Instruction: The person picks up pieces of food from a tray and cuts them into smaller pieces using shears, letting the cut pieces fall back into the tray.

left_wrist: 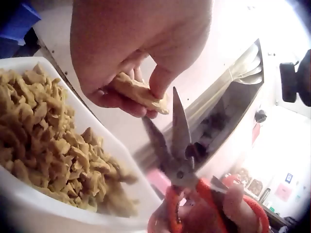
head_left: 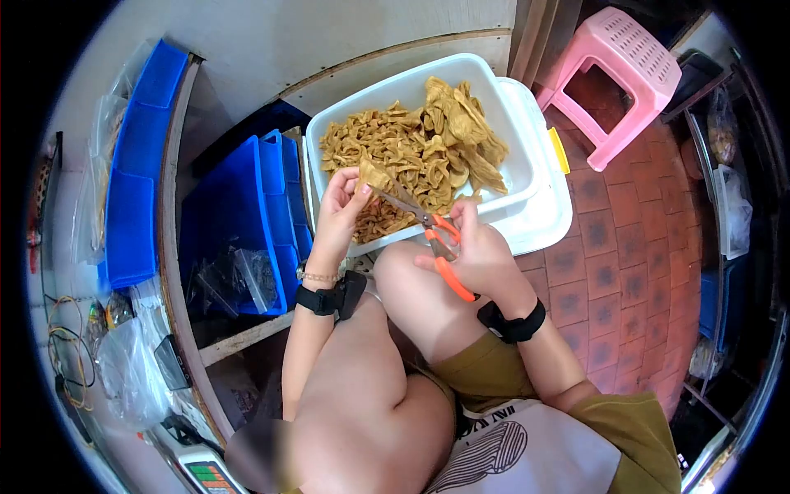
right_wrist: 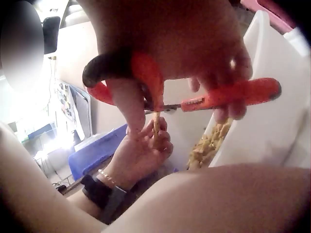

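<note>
My left hand [head_left: 336,212] pinches a wrinkled yellow-brown food piece [left_wrist: 141,93] between thumb and fingers, over the near left side of a white tub [head_left: 520,136]. Orange-handled scissors [left_wrist: 180,133] are gripped by my right hand [head_left: 485,257], with fingers through and around the handles. Their blades stand apart, tips pointing at the held piece and close to it in the left wrist view. Small curled pieces [head_left: 370,136] of the same food fill much of the tub. Larger, uncut-looking folded pieces [head_left: 457,119] lie heaped at its far right.
A white lid-like tray [head_left: 550,216] with a yellow clip [head_left: 559,150] lies under the tub's right side. A pink stool [head_left: 638,62] stands beyond it on red floor tiles [head_left: 605,288]. Blue bins [head_left: 226,206] sit to the left. My bare knees are close below my hands.
</note>
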Available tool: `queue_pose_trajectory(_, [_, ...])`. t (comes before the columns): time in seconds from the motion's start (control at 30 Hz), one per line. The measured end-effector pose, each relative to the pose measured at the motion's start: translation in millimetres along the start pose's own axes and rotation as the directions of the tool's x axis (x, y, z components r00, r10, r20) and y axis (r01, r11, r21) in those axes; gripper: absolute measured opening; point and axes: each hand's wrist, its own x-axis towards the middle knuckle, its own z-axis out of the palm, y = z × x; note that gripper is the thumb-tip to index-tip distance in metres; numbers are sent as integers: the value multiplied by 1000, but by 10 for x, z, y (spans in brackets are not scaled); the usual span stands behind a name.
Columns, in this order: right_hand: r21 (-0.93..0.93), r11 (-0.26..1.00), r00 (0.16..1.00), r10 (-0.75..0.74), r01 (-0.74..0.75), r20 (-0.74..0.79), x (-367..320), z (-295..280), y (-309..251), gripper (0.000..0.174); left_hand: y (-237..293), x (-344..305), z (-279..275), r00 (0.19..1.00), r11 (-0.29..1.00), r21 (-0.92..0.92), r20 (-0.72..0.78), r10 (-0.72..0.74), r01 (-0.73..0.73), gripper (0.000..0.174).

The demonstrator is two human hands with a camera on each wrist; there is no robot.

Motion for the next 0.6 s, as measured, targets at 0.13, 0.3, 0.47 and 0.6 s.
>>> queue_pose_trajectory(0.13, [36, 999, 999, 20, -21, 36, 3, 8, 7, 77, -7, -19, -6, 996, 999, 50, 86, 2, -6, 22])
queue_pose_trajectory(0.3, [9, 997, 994, 74, -75, 81, 12, -24, -6, 74, -40, -1, 9, 978, 997, -23, 202, -61, 67, 26])
queue_pose_trajectory(0.47, [50, 995, 991, 77, -83, 113, 14, -31, -32, 76, -50, 7, 45, 986, 995, -73, 156, -52, 65, 24])
queue_pose_trajectory(0.6, [63, 994, 990, 85, -93, 114, 10, 8, -32, 77, -66, 24, 25, 980, 998, -40, 197, -38, 47, 22])
